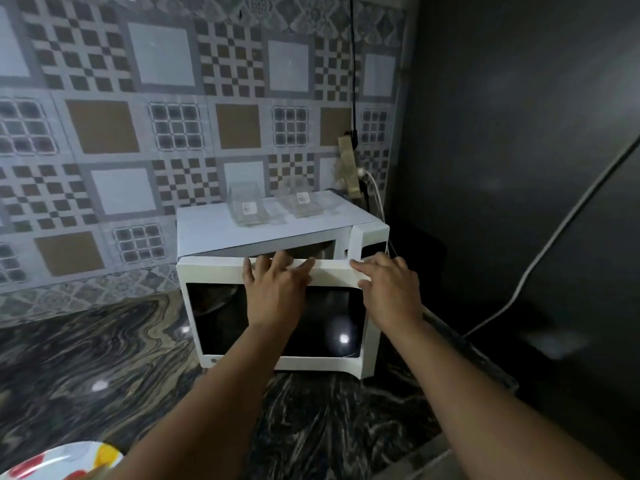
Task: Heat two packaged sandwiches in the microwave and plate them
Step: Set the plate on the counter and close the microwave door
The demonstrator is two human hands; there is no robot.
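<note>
1. Evidently the microwave (277, 299), at frame centre, is being handled at its door (273, 320); the door is seen ajar, a gap showing along its top edge.
2. Left hand (273, 292): fingers (287, 263) are spread and curled over the door's top edge; nothing else is held.
3. Right hand (388, 292): fingers are loosely extended on the door's upper right corner, flat rather than clenched; no object is held.
4. Two clear packs (247, 204) (301, 199) are noted on top of the microwave, side by side, each with a small label. Both look empty, though that cannot be confirmed through the plastic.
5. Sandwiches are not seen anywhere; they are judged to be inside the cavity, which is hidden by the door.
6. Plate (52, 460), lower left corner, is only partly in frame; no food is seen on the visible part.
7. Progress judged: unpacking done; whether heating is finished cannot be told; plating remains.
</note>
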